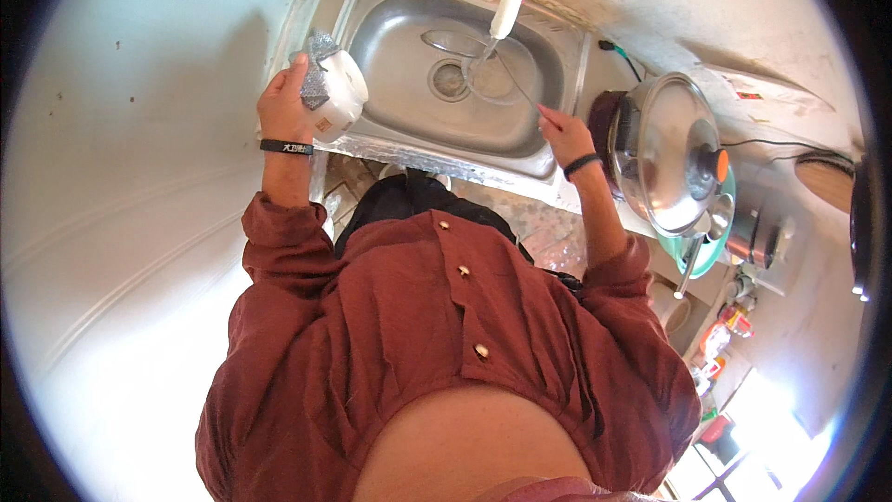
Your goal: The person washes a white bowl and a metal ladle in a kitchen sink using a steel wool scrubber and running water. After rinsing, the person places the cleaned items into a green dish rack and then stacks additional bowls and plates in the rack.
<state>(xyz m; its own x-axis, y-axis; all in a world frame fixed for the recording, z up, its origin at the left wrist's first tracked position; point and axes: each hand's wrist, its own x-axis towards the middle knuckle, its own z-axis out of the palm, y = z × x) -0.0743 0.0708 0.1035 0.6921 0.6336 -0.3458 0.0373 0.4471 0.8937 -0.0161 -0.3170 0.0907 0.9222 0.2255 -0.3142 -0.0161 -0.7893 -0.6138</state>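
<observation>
My left hand (pixel 286 94) holds a white bowl (pixel 341 101) with small square brown marks, tilted on its side over the sink's left rim. A grey mesh scrubbing cloth (pixel 317 80) is bunched between that hand and the bowl. In my right hand (pixel 566 132) is the thin handle of a metal utensil (pixel 516 78), which slants into the stainless steel sink (pixel 404 111). An oval shape (pixel 453 42) near its far end looks like its head. Water runs from the white curved faucet (pixel 511 0) beside it, and splashes near the drain (pixel 449 80).
Right of the sink stand a pan with a domed metal lid (pixel 662 153) with an orange knob, a green basin (pixel 709 258) and a metal ladle (pixel 697 251). A wall (pixel 160 118) rises close on the left. Several bottles (pixel 718 341) stand further right.
</observation>
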